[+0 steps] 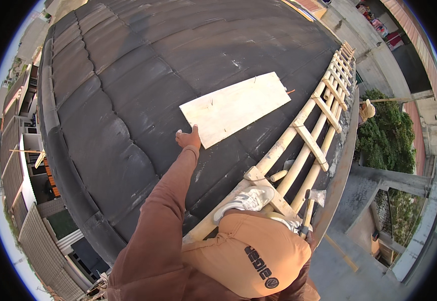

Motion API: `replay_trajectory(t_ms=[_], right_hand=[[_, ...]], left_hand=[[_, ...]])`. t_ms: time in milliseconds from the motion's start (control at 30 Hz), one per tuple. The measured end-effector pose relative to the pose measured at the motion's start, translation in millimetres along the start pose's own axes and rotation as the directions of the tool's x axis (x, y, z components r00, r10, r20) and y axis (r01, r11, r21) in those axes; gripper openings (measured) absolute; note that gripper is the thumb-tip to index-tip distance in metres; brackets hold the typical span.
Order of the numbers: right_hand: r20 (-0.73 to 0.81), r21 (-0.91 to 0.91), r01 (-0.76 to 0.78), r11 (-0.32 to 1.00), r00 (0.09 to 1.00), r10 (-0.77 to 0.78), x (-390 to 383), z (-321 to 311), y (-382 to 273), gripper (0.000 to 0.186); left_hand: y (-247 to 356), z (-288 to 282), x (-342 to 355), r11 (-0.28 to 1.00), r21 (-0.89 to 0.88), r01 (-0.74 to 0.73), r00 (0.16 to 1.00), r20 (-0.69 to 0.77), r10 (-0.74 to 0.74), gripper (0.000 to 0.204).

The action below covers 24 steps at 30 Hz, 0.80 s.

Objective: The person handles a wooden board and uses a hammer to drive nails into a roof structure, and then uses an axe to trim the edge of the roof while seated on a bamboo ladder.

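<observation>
My left hand (188, 138) reaches forward to the near left edge of a pale wooden board (236, 108). Its thumb lies against the edge while the other fingers stand apart from it, off the board. The board lies tilted on the dark roof covering (163, 60). Low on the right, my right hand (311, 240), partly hidden by my knee, is closed round the dark grip of what looks like a hatchet (308, 213). This tool has a wooden handle, a dark butt and a broad pale head pointing up.
A bamboo ladder (291, 143) with nailed wooden rungs lies along the roof's right side, and my shoe (248, 199) rests on it. Beyond the roof edge (336, 193) there is a drop to a concrete yard (339, 266). A pale hat (368, 110) shows past that edge, near a green tree (386, 133).
</observation>
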State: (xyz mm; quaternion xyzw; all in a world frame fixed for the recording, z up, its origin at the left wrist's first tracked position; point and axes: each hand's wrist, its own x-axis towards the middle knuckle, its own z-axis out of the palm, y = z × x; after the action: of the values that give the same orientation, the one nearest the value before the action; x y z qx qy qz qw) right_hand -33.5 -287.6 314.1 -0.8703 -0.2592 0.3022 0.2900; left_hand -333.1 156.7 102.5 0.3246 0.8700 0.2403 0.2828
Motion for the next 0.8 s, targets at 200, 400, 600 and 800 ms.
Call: replay_trajectory(t_ms=[200,400,600,800], right_hand=[[-0.069,0.081,-0.174,0.981,0.981,0.18,-33,13,10,0.029],[-0.057,0.116,-0.239,0.964,0.968,0.246,-37,16,11,0.029],[-0.048,0.147,-0.269,0.952,0.959,0.279,-35,12,14,0.03],[-0.045,0.221,-0.283,0.933,0.953,0.3,-36,8,15,0.03]], left_hand=[[15,30,28,0.966,-0.091,0.244,0.968,0.089,-0.236,0.089],[18,44,35,0.914,-0.157,0.373,0.919,0.2,-0.34,0.076],[7,50,30,0.887,-0.388,0.248,0.865,0.5,-0.023,0.052],[47,34,-10,0.814,-0.55,0.184,0.881,0.46,0.111,0.05]])
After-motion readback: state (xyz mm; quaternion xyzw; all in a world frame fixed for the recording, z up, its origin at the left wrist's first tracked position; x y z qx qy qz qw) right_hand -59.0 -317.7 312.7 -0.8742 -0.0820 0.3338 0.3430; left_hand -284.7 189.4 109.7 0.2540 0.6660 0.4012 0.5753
